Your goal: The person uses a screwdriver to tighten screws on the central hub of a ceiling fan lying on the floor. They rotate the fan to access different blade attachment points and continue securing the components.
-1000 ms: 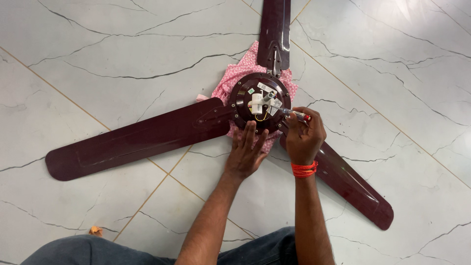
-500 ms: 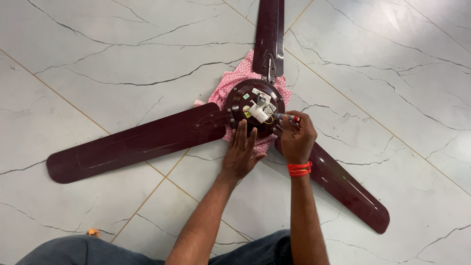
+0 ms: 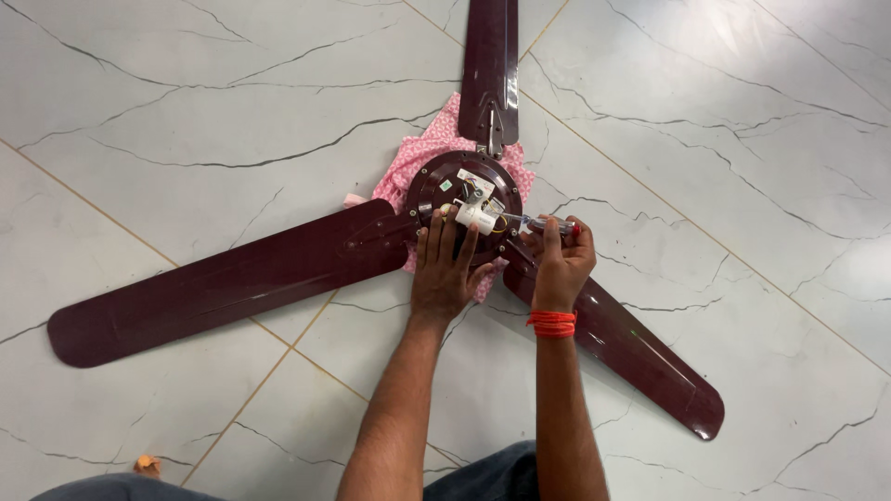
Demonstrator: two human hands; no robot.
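Now one fan (image 3: 464,199) with three blades (image 3: 223,283) lies on the floor (image 3: 186,111), its hub on one pink cloth (image 3: 413,158). One left hand (image 3: 444,269) presses flat, fingers spread, on the hub; the right hand (image 3: 560,260) grips one screwdriver (image 3: 548,225). Since the earlier frame, both hands sit slightly lower.

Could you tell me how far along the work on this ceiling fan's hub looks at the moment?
Done: the ceiling fan lies on the floor over a pink cloth, hub open with wiring and a white part exposed. In hand: the left hand presses on the hub, while the right hand holds a screwdriver pointing into it. Left: the exposed parts remain uncovered and all three blades are attached.
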